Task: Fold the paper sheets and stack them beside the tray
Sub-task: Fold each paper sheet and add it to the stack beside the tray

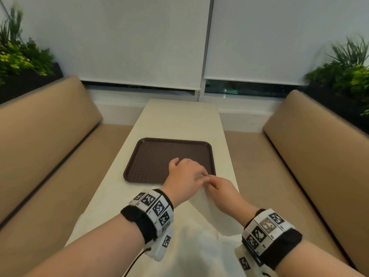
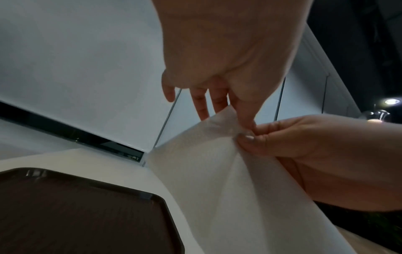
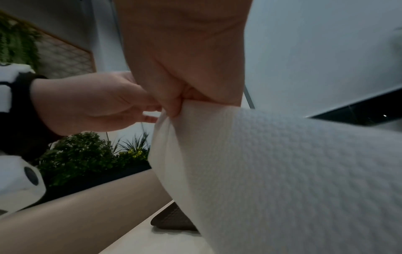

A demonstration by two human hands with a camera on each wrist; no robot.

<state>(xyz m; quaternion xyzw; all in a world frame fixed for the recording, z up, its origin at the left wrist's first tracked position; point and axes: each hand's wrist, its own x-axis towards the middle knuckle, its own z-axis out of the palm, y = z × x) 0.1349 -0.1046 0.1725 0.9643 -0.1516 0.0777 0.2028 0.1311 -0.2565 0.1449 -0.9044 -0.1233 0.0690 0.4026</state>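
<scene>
A white embossed paper sheet point(image 1: 203, 212) is lifted by one corner over the table's near end; its lower part trails down toward me. My left hand point(image 1: 204, 175) pinches that corner between thumb and forefinger, its other fingers loosely extended. My right hand point(image 1: 210, 181) pinches the same corner from the right, fingers curled. The pinch shows up close in the left wrist view, with the left hand point(image 2: 246, 120), the right hand point(image 2: 250, 137) and the sheet point(image 2: 228, 189). The right wrist view shows the right hand point(image 3: 176, 110) gripping the sheet point(image 3: 282, 171). The dark brown tray point(image 1: 139, 156) lies just beyond the hands.
The cream table point(image 1: 179, 116) is narrow, with tan bench seats point(image 1: 50, 146) along both sides. Planters point(image 1: 343, 72) with greenery stand behind the benches. White blinds point(image 1: 139, 37) hang at the far end. More white paper point(image 1: 189, 254) spreads over the table's near edge.
</scene>
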